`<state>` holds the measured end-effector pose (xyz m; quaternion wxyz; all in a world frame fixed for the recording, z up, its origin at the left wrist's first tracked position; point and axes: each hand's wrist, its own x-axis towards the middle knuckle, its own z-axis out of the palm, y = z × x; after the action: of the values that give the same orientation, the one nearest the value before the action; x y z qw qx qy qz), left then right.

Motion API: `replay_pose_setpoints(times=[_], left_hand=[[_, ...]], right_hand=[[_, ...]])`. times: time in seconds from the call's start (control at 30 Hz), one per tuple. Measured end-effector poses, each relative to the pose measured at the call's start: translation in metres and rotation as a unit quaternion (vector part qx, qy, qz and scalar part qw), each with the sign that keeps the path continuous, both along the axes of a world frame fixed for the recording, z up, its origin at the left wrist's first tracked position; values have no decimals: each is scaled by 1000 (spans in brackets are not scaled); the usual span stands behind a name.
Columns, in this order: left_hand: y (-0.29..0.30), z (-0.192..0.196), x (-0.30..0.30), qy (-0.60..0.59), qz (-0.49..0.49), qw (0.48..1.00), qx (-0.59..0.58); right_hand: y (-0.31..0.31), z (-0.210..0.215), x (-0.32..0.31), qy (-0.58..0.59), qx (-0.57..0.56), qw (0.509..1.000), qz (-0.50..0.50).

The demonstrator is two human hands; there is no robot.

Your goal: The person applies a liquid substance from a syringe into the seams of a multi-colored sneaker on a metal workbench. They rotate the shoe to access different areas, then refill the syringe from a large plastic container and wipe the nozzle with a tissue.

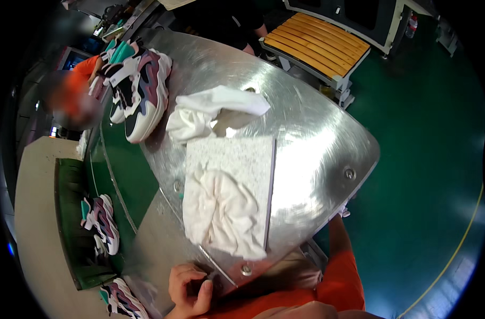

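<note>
My left hand (189, 287) is at the near edge of the metal table (317, 175), its fingers loosely curled and the thumb apart. Nothing clear shows in its grasp; a small dark patch lies beside the thumb. My right forearm (339, 239), in an orange sleeve, reaches down past the table's right edge, where the hand is mostly hidden. A small whitish-purple thing (344, 210) shows there, too little of it to name. On the table, a crumpled white cloth (221, 210) lies over a speckled pale pad (232, 151). A second white cloth (216, 109) lies beyond it.
Sneakers (147, 95) in white, purple and black stand at the table's far left. More sneakers (104, 223) sit on the green belt to the left. A co-worker in orange (75, 90) is beyond. A wooden slatted bench (317, 42) stands at the far right.
</note>
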<state>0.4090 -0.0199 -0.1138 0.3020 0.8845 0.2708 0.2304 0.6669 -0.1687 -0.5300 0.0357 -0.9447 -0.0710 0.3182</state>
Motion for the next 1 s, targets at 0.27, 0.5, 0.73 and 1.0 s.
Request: replay_pose_setpoints(times=[0.27, 0.5, 0.73, 1.0], left_hand=[[-7, -7, 7, 25, 59, 998, -28], [7, 13, 9, 79, -4, 997, -3], [100, 58, 87, -17, -122, 979, 162], [213, 23, 200, -13, -151, 969, 195]], right_hand=[[36, -84, 19, 30, -3, 1000, 6], [19, -65, 9, 55, 31, 998, 4], [-82, -9, -10, -97, 220, 970, -17], [-123, 260, 24, -175, 514, 807, -231]])
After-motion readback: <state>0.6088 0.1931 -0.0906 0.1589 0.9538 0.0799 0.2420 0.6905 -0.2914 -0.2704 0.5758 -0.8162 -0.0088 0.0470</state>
